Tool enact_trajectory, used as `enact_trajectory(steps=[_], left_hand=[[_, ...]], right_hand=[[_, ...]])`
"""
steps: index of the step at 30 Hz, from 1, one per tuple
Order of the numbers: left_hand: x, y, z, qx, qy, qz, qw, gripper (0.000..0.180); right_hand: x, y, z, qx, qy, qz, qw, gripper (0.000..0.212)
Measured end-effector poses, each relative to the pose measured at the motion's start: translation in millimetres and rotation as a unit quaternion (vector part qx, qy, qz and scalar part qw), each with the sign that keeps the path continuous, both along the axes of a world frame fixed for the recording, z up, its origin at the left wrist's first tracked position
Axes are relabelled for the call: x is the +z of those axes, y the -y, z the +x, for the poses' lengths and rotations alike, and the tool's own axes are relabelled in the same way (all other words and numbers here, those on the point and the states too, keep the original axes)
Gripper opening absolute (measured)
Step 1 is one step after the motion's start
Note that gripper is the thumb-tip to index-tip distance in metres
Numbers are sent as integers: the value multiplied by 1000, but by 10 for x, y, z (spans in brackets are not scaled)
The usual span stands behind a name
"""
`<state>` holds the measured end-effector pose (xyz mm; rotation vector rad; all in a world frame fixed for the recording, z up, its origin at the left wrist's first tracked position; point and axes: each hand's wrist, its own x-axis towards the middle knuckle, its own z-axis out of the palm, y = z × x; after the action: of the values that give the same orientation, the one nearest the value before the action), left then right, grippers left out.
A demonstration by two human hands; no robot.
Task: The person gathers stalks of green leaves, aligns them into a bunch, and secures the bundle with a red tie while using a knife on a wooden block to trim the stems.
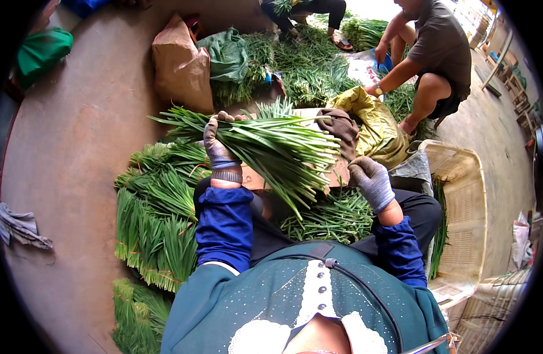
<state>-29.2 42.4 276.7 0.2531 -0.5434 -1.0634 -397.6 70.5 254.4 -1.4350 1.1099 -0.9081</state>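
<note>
My left hand (219, 138), in a grey work glove, is wrapped round a bunch of garlic chives (277, 144). The long green leaves point left, and the pale stem ends fan out to the right. To the right of those ends is my right hand (371, 180), also gloved, apart from the bunch. Its fingers are curled together; whether they hold anything small is hidden. Loose cut greens (336, 217) lie below, between my knees. Beyond the bunch, a dark brown cloth (341, 128) rests on a low board, partly covered by the stems.
Tied bundles of chives (162, 236) are stacked on my left. A pale plastic crate (465, 206) stands at my right, beside a yellow sack (380, 133). Ahead are a brown sack (180, 65) and heaped greens (307, 62). A co-worker (436, 53) crouches at the far right.
</note>
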Motion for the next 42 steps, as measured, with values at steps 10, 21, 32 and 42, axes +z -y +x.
enact_trajectory(steps=[10, 21, 32, 42], left_hand=[[-199, 178, 114, 30, -91, 51, 994, 21], [-531, 142, 663, -51, -134, 60, 988, 34], [-241, 120, 362, -121, -157, -19, 980, 31], [100, -21, 149, 18, 32, -57, 998, 26]], right_hand=[[216, -228, 645, 203, -160, -176, 950, 52], [394, -467, 771, 103, -183, -456, 865, 33], [881, 175, 497, -29, 173, -222, 959, 71], [646, -60, 752, 20, -287, -492, 822, 38]])
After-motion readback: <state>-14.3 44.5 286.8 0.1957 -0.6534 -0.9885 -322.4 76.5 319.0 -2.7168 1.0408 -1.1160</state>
